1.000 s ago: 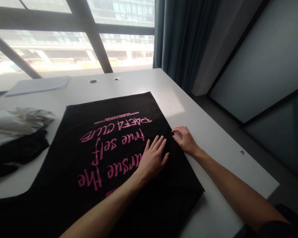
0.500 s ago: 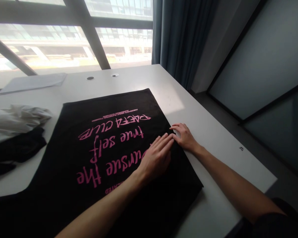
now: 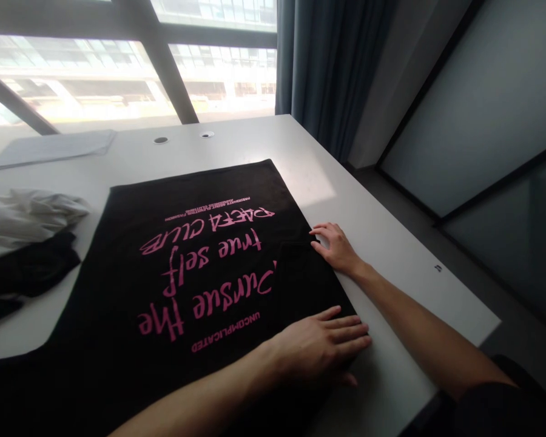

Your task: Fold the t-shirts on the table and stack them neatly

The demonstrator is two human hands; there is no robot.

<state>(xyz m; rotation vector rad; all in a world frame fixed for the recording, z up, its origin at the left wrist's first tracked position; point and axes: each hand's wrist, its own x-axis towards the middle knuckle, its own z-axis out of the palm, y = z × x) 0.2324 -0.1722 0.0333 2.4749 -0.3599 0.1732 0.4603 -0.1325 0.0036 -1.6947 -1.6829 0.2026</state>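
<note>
A black T-shirt (image 3: 131, 255) with pink lettering lies flat on the white table (image 3: 368, 224), its print upside down from where I look. My left hand (image 3: 325, 343) rests palm down on the shirt's near right corner, fingers stretched out and slightly spread to the fabric's edge. Farther along the right edge is my right hand (image 3: 334, 246), touching the side of the shirt. Its thumb and forefinger are apart, with a bit of table showing between them. The shirt's nearest part is dark and partly hidden under my left forearm.
At the left lies a crumpled pale cloth (image 3: 27, 221) with a black cloth (image 3: 31, 267) beside it. A flat whitish sheet (image 3: 50, 149) is near the window. Two round holes (image 3: 161, 140) pierce the table's far side. A blue-grey curtain (image 3: 327, 73) hangs behind the far corner.
My left hand has slid from beside my right hand toward me, down to the shirt's near right corner, uncovering more lettering. My right hand stays at the edge.
</note>
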